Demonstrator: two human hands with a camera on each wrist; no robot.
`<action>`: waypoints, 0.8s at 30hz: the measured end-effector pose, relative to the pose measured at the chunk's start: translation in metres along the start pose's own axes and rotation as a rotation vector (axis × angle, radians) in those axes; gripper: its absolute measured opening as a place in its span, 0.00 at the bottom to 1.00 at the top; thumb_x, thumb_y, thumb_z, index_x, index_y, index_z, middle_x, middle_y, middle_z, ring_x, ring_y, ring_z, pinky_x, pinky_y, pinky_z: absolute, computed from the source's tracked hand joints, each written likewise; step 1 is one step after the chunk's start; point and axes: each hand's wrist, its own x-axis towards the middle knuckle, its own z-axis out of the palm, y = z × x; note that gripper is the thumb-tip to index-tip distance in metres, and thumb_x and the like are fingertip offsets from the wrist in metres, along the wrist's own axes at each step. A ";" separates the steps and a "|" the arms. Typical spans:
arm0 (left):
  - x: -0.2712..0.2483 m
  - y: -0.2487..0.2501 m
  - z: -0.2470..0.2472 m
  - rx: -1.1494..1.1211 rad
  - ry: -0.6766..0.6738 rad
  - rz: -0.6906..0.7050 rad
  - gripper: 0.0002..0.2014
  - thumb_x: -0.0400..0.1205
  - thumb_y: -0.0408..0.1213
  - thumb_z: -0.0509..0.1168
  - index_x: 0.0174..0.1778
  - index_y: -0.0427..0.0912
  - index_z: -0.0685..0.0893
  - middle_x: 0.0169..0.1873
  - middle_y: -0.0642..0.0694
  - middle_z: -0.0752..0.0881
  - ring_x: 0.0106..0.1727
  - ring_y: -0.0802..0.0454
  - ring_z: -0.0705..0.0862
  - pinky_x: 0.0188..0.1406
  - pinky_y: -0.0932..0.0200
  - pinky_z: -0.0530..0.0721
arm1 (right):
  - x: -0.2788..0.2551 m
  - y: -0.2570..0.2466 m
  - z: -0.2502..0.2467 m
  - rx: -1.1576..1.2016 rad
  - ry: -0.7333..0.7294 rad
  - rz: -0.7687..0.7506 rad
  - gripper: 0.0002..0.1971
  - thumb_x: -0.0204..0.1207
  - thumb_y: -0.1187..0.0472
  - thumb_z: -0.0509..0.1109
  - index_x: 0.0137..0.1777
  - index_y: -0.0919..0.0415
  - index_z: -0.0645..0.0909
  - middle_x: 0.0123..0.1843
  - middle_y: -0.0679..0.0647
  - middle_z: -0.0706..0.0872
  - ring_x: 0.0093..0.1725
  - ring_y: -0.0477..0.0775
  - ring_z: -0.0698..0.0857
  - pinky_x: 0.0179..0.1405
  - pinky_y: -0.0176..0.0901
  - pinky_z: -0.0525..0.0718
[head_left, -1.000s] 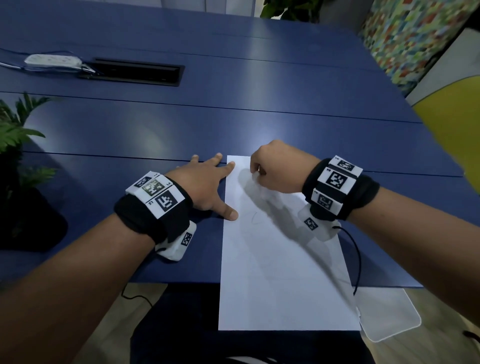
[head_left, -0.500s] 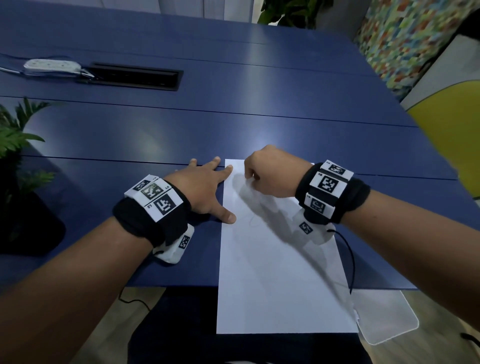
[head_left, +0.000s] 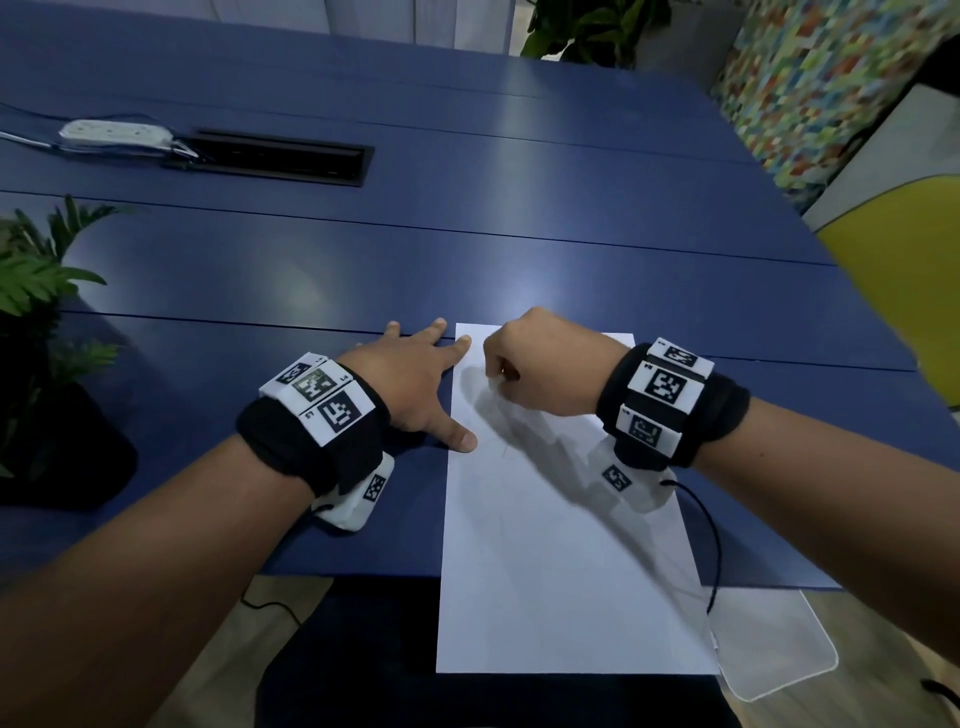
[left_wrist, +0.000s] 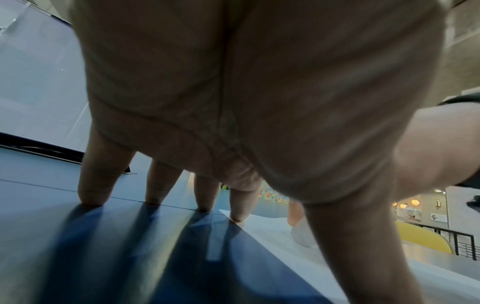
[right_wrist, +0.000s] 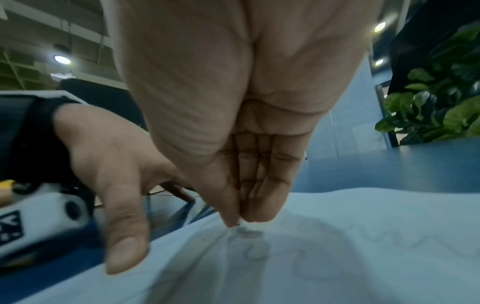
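Black wristbands (head_left: 291, 441) bear white coded tags (head_left: 665, 387), white camera pods (head_left: 353, 506) beneath.

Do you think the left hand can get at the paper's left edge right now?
Probably yes: the left hand lies flat beside the paper, thumb and index fingertip on that edge.

Blue tabletop (head_left: 519, 249) of long planks, white power strip (head_left: 115, 132) beside a black cable hatch (head_left: 283, 158), potted fern (head_left: 36, 270) at left, mosaic wall panel (head_left: 810, 88), yellow chair (head_left: 904, 291), clear plastic sheet (head_left: 774, 644) overhanging the near edge.
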 end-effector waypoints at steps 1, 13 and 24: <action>0.000 0.000 0.000 0.001 -0.002 0.001 0.66 0.67 0.77 0.75 0.92 0.65 0.38 0.92 0.59 0.35 0.92 0.32 0.38 0.85 0.23 0.61 | 0.000 0.002 -0.002 0.007 0.005 0.026 0.09 0.76 0.62 0.67 0.49 0.53 0.88 0.44 0.52 0.89 0.46 0.60 0.86 0.47 0.53 0.89; 0.000 -0.001 0.000 -0.001 -0.008 0.007 0.66 0.67 0.77 0.75 0.92 0.64 0.38 0.92 0.58 0.35 0.92 0.31 0.38 0.85 0.23 0.61 | 0.001 0.013 -0.004 0.040 0.076 0.124 0.08 0.76 0.64 0.66 0.47 0.56 0.87 0.43 0.53 0.89 0.46 0.61 0.86 0.44 0.51 0.87; 0.000 0.000 0.000 -0.004 -0.007 0.008 0.66 0.68 0.77 0.75 0.92 0.63 0.39 0.92 0.58 0.35 0.92 0.30 0.38 0.85 0.22 0.60 | -0.004 0.009 -0.001 0.031 0.053 0.081 0.08 0.76 0.63 0.66 0.47 0.55 0.87 0.43 0.53 0.89 0.46 0.59 0.84 0.46 0.51 0.88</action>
